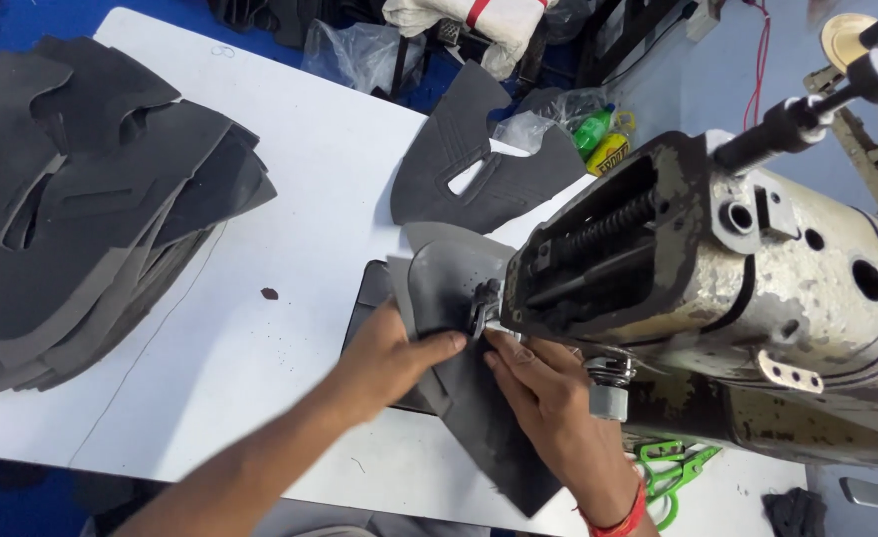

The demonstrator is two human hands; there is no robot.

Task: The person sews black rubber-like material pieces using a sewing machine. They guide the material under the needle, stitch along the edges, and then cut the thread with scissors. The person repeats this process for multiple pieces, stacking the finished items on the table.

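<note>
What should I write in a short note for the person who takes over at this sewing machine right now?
Left hand: flat on the grey cut piece, holding it down at the presser foot.
Right hand: guiding the same piece from the near side.
Sewing machine: the piece sits under its head.
Done: one grey piece lies behind the machine.
Left: a stack of grey pieces waits on the white table. Green snips lie by the machine.

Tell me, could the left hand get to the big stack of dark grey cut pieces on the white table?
Probably yes: the left hand rests on the workpiece, and only bare white table lies between it and the stack.
</note>
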